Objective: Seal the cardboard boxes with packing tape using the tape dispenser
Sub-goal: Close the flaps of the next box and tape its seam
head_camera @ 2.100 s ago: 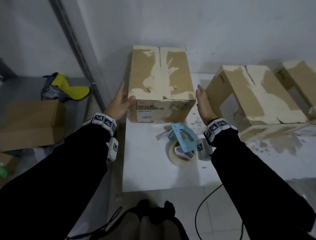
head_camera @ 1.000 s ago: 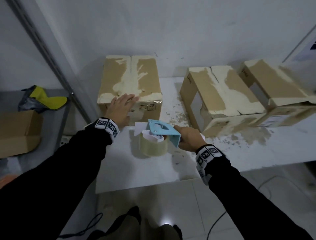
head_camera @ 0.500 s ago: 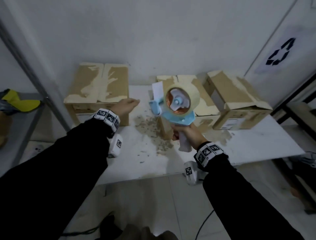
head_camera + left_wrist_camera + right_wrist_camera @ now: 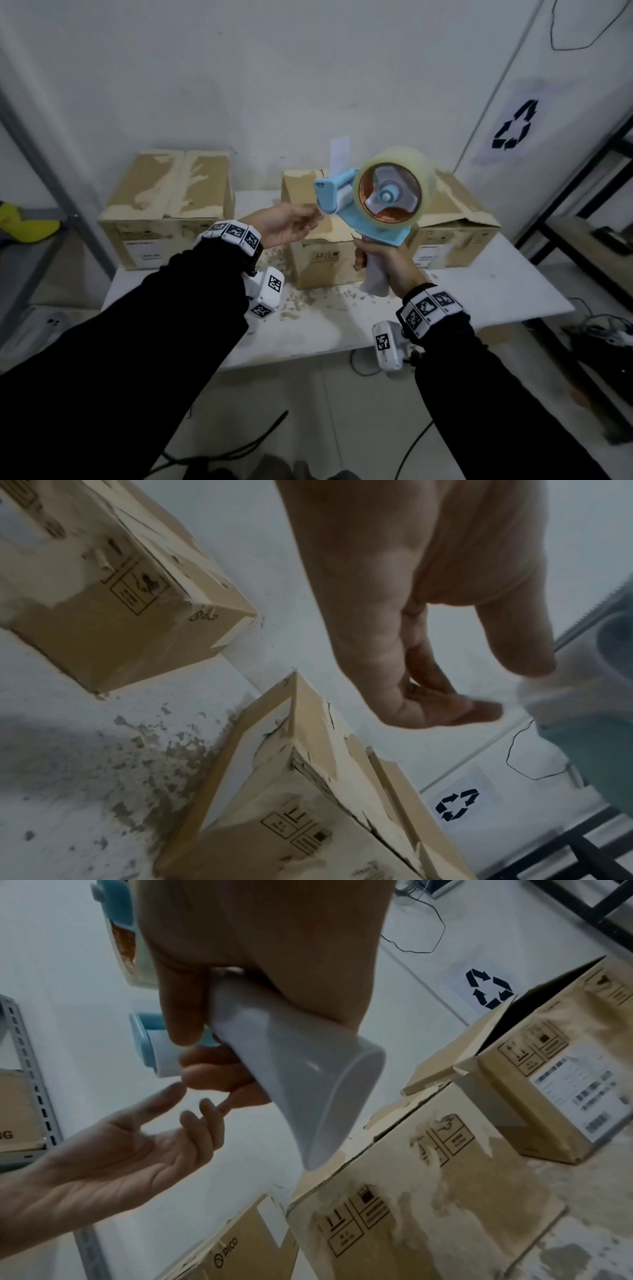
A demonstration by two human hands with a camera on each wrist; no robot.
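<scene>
Left hand [image 4: 428, 610] above two torn cardboard boxes [image 4: 113, 585]; fingers [image 4: 445, 712] near blurred tape dispenser [image 4: 589, 685]

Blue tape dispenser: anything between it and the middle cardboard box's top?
Nothing visible. The blue tape dispenser, gripped by the right hand, hangs above the middle cardboard box; the left hand reaches its front roller.

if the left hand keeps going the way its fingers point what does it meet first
Most likely the tape dispenser: the left hand points its fingertips at the blue roller end, which the right hand holds up by the handle. They look almost touching, though depth is unclear.
</scene>
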